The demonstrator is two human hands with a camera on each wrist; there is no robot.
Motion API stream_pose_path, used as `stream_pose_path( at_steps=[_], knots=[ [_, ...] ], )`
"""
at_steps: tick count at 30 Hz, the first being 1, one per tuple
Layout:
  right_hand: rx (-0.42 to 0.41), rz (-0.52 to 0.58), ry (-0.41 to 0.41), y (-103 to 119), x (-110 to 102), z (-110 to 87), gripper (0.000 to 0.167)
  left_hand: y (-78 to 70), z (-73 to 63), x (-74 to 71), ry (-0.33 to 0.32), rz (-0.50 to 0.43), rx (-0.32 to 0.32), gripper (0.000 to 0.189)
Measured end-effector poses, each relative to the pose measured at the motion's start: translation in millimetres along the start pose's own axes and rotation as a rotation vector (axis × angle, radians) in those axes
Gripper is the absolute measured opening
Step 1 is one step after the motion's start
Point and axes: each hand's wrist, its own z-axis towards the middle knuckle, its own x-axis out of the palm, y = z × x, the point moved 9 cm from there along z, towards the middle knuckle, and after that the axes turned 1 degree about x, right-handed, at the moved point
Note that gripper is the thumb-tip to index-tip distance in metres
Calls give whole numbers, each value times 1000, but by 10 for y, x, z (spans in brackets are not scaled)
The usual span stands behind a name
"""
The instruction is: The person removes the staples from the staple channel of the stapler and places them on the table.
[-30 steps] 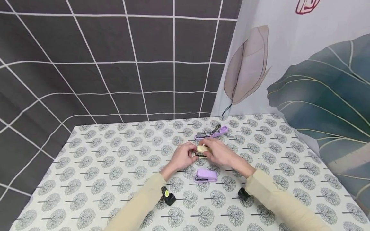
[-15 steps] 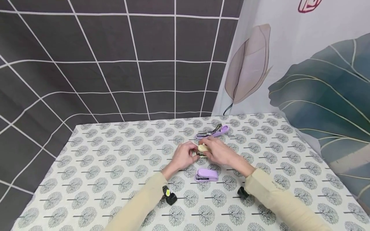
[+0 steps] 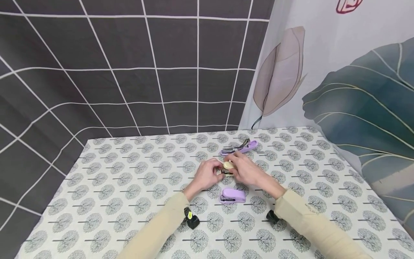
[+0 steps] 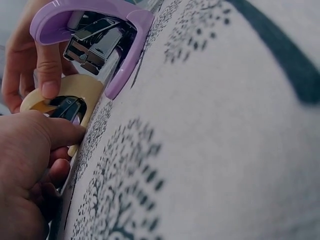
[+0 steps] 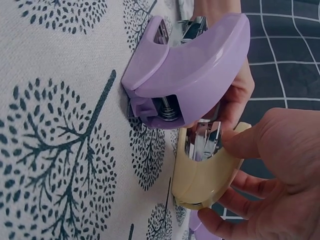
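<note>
A small cream stapler point(image 3: 229, 166) stands on the patterned cloth between my two hands. My right hand point(image 3: 244, 169) grips its body from the right, with thumb and fingers spread along its sides in the right wrist view. From the left, my left hand point(image 3: 207, 173) pinches its front end; in the left wrist view the left thumb point(image 4: 65, 132) lies by the metal part. Nearer me lies a purple stapler point(image 3: 233, 195), which neither hand touches. Beyond the hands, a second purple stapler point(image 3: 237, 148) lies spread wide, its metal arm raised.
The table's cloth point(image 3: 145, 216) has a tree print. A dark gridded curtain point(image 3: 129, 86) hangs along the back and left. A pale leaf-patterned curtain point(image 3: 310, 72) hangs at the right. A small grey piece point(image 3: 260, 152) lies by the far purple stapler.
The cream stapler's top has tilted up slightly and looks rounder from above. Both hands keep their hold. The head view has shifted a little.
</note>
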Motion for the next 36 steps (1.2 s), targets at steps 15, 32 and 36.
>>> stream_pose_path(
  at_steps=[15,32,36],
  knots=[
    [18,26,-38,-36,-51,-31,43,-23,43,9,16,-5,-28,29],
    [39,142,-100,-146,-150,-104,32,38,20,25,20,-19,-59,27],
    [14,171,-124,-156,-173,-126,33,58,14,33,20,-17,-68,27]
  ],
)
